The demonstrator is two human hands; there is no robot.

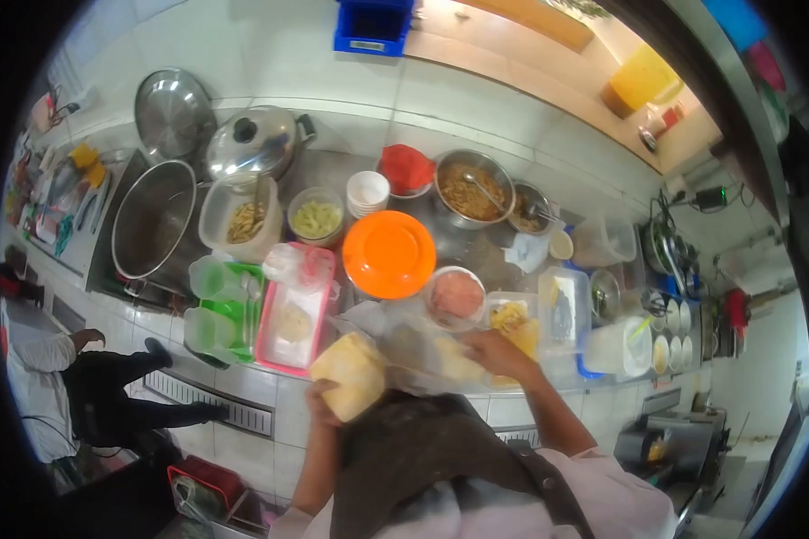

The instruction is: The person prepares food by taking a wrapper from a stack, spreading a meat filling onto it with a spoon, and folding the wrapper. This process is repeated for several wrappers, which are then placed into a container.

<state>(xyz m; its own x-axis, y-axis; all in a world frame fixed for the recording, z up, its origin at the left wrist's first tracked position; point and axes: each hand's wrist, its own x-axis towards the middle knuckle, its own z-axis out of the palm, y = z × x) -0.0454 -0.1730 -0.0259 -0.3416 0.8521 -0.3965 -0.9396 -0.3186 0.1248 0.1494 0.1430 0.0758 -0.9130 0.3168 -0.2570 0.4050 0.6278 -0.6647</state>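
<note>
White wall tiles back a crowded steel table [476, 256] seen from above. Near the body, the left hand [319, 404] is curled under a pale yellow lump [351, 373] wrapped in clear film, gripping its lower end; the lump's long axis runs from the hand up and away toward the table, tilted slightly to the right. Just beyond it lies a pink tray [319, 269] holding a flat pale disc, and further to the left of the hand sits a green tray [229, 310] with clear cups. The right hand [494, 350] rests palm-down on a clear plastic sheet [404, 337] at the table edge, fingers closed around a yellowish piece; how tightly it grips I cannot tell. Directly past that hand stand a bowl of pink mince [457, 295] and an orange plate [389, 254], crowding the space ahead. Off to the far left, another person [90, 377] crouches on the floor.
</note>
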